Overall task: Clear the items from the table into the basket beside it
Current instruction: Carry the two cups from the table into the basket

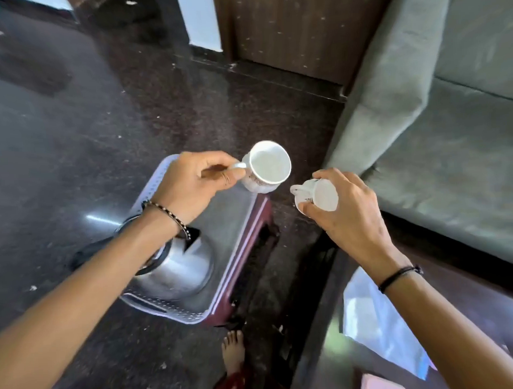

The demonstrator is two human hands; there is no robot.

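My left hand [195,184] pinches the handle of a white patterned cup [267,166], held in the air over the far end of the basket, its mouth tipped toward me. My right hand [347,208] grips a second white cup [319,195] from above, tilted on its side, to the right of the basket over the floor. The pale perforated basket [166,312] rests on a dark red stool [252,247] below my left arm. A steel kettle [176,270] with a black handle lies inside the basket, partly hidden by my forearm.
The glossy table [327,352] sits at lower right with a clear plastic sheet [376,324] and a pink thing [381,385] on it. A grey-green sofa [439,129] fills the right side. Dark stone floor spreads to the left. My bare foot [233,351] stands by the stool.
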